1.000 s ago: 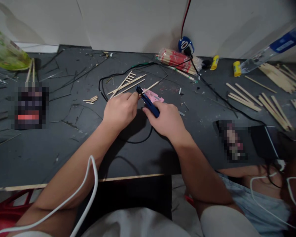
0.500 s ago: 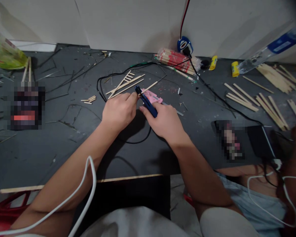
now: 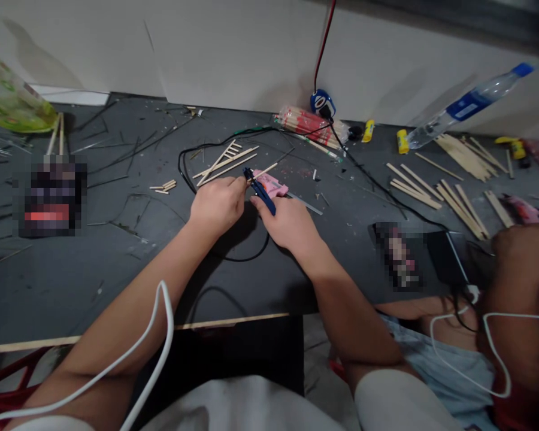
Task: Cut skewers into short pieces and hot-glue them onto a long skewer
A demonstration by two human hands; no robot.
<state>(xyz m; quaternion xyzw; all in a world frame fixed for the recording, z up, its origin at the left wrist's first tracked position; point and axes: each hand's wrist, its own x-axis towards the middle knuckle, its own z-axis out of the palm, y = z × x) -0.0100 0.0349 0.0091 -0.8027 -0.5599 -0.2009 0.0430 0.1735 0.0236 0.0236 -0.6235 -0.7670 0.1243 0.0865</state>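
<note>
My left hand pinches the near end of a thin wooden stick, which points away up to the right. My right hand is wrapped around a dark blue hand cutter, whose head meets the stick beside my left fingertips. Whether its jaws are closed on the stick I cannot tell. Just beyond lies a pink glue gun, partly hidden by the cutter, with a clear glue stick at its back. Past my left hand rests a ladder-like piece of joined sticks. Short cut stick pieces lie to its left.
A black cable loops around my work. Packaged sticks and a blue plug are by the wall. More wooden sticks, a bottle, phones and a co-worker's hand are on the right.
The view has shifted slightly to the right, bringing more of the bottle and the co-worker's hand into sight. Both my hands keep their grips around the stick and cutter.
</note>
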